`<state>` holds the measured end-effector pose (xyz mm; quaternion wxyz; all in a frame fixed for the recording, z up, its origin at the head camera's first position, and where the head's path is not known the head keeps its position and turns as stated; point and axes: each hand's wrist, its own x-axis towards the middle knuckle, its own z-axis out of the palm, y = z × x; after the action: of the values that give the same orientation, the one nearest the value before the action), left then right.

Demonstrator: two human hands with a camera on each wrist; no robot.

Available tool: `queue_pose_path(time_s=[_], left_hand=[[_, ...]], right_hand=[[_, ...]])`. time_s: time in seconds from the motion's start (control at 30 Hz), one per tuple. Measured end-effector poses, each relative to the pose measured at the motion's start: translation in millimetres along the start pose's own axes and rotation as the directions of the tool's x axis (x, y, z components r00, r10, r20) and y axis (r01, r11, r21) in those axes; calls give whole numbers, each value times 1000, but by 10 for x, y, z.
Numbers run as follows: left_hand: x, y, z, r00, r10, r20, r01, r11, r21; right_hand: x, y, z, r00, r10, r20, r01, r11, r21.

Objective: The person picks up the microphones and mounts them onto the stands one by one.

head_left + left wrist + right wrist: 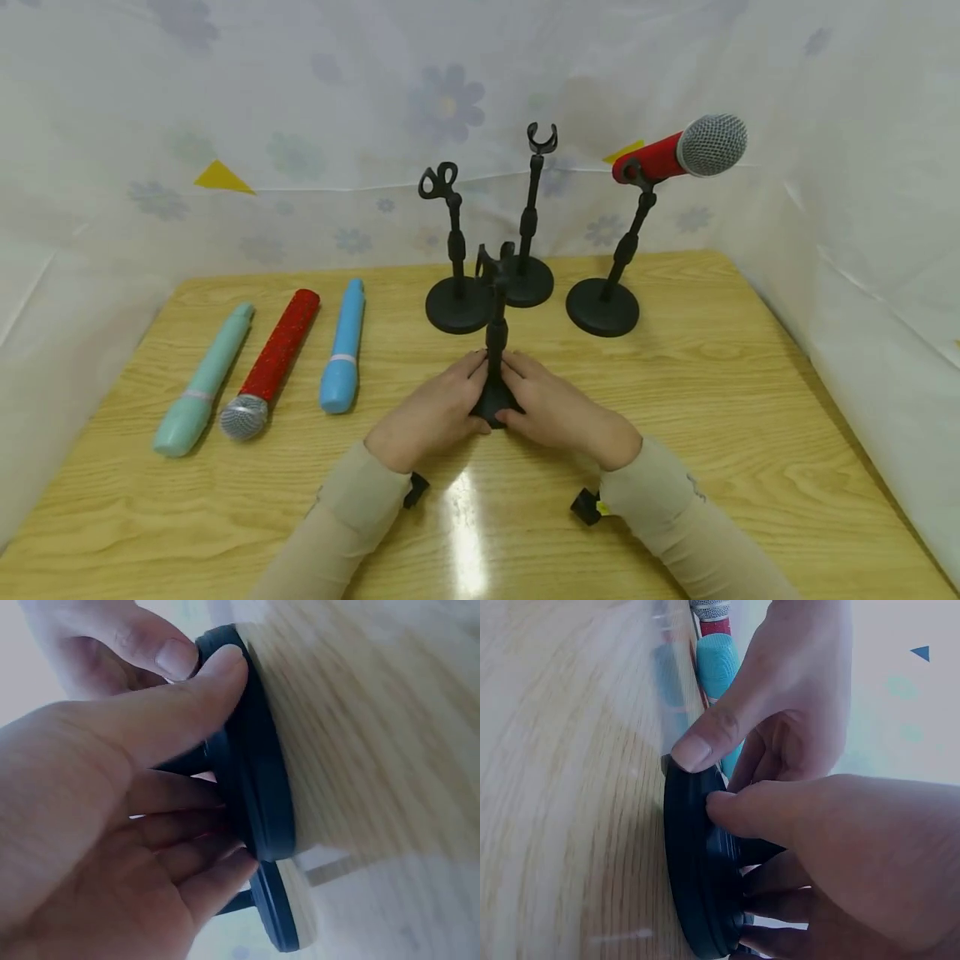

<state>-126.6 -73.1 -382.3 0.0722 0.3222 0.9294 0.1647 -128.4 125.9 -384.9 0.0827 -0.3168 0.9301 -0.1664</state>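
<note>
A black desktop microphone stand (497, 333) stands upright near the middle of the table, its clip pointing up. My left hand (435, 404) grips the left side of its round base, thumb on the near part and fingers reaching round behind. From the other side my right hand (561, 412) holds the same base in a mirrored way. The left wrist view shows the base (259, 772) between thumb and fingers, and the right wrist view shows the base (694, 862) with both thumbs on it. Its underside is hidden.
Behind are two stands with bare clips, a left one (457, 304) and a farther one (531, 283). A third stand (602, 308) carries a red microphone (660, 158). At left lie a mint microphone (213, 362), a red glittery microphone (281, 350) and a blue microphone (345, 342).
</note>
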Motion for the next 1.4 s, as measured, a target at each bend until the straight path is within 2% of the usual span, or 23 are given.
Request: queue_pose_path(time_s=[0.13,0.23,0.4,0.5,0.73,1.1,1.27,1.4], left_hand=[[-13,27,30,998,42,-51,-35,991,125],[-19,60,31,999,37,-40,-29,982,187],[-27,74,30,1000,12,-18,-7,976,218],[-31,47,32,1000,18,-19,-14,980,199],[-43,-38,-13,1000,28,12,-29,996,83],[37,-90,-37,998,42,43,-46,994,100],[46,-95,-46,997,3,75,-12,994,109],[12,-116,-109,989,-66,130,58,997,59]], right_hand=[[-20,-6,9,1000,4,22,-3,999,-45],[-34,-17,12,999,17,43,-14,998,-67],[-49,-55,4,997,41,71,-34,996,-87],[-51,-80,5,997,40,68,-33,994,-102],[-48,-129,29,997,68,41,-62,989,-132],[-24,-115,72,996,85,-3,-85,984,-159],[-18,-103,71,996,94,-1,-93,981,-170],[-8,-118,75,996,92,0,-91,982,-168]])
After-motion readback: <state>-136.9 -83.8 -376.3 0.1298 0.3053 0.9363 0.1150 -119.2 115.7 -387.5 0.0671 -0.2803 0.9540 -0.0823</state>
